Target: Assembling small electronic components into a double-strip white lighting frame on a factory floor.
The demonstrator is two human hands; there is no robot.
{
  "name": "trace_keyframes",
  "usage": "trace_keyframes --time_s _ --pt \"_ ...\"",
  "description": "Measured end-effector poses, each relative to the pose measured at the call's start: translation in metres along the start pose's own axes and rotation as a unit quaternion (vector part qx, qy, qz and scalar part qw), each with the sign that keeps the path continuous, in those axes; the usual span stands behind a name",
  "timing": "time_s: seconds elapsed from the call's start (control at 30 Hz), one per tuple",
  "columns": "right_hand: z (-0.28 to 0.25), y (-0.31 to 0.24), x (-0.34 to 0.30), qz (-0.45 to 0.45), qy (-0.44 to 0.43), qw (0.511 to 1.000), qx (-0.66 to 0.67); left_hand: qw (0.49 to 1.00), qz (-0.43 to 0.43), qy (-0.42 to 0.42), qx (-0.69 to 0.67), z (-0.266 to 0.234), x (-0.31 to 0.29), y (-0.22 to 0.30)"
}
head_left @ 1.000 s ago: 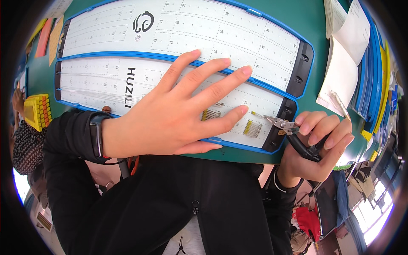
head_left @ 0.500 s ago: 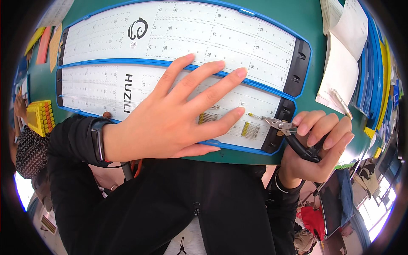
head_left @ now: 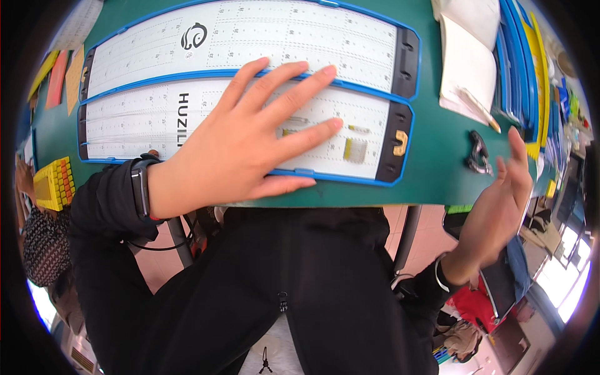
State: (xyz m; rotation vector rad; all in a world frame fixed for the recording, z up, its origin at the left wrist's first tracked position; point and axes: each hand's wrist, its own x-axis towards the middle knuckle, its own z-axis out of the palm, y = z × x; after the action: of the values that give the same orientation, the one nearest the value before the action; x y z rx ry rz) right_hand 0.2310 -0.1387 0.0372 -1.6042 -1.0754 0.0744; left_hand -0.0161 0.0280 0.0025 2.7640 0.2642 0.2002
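- A green table (head_left: 437, 162) fills the upper frame.
- Two white blue-edged boards (head_left: 250, 37) lie across it.
- Black pliers (head_left: 478, 153) and papers (head_left: 465, 69) sit upper right.

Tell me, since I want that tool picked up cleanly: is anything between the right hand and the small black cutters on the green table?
Nothing visible. The right hand is open and empty, just near of the black cutters, which lie alone on bare green table. The left hand rests flat on the white board, well aside.
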Motion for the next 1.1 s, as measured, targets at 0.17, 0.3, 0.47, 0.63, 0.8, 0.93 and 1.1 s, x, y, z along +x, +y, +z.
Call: trace_keyframes --time_s 0.17,0.3,0.47,0.63,0.8,0.93,1.1 --pt "-0.050 -0.095 -0.031 0.099 -0.468 0.636 0.606 1.000 0.013 0.019 0.016 0.001 -0.001 0.000" --pt "-0.078 -0.120 -0.045 0.209 -0.490 0.575 0.621 0.998 0.024 0.040 0.030 0.002 0.000 0.001" --pt "-0.064 -0.133 -0.091 0.127 -0.283 0.686 0.658 0.996 0.042 0.056 0.046 0.005 0.006 0.004" --pt "-0.084 -0.149 -0.075 0.190 -0.397 0.633 0.637 0.996 0.039 0.067 0.045 0.004 0.001 0.005" --pt "-0.091 -0.104 -0.048 0.002 -0.411 0.688 0.597 0.998 0.025 0.037 0.035 -0.002 0.002 0.009" --pt "-0.157 -0.040 -0.042 0.140 -0.019 0.986 -0.091 0.999 0.014 0.023 0.030 -0.002 0.002 0.008" --pt "-0.220 0.075 -0.052 0.032 -0.021 0.878 -0.477 0.999 0.000 0.034 0.027 -0.006 0.001 0.010"
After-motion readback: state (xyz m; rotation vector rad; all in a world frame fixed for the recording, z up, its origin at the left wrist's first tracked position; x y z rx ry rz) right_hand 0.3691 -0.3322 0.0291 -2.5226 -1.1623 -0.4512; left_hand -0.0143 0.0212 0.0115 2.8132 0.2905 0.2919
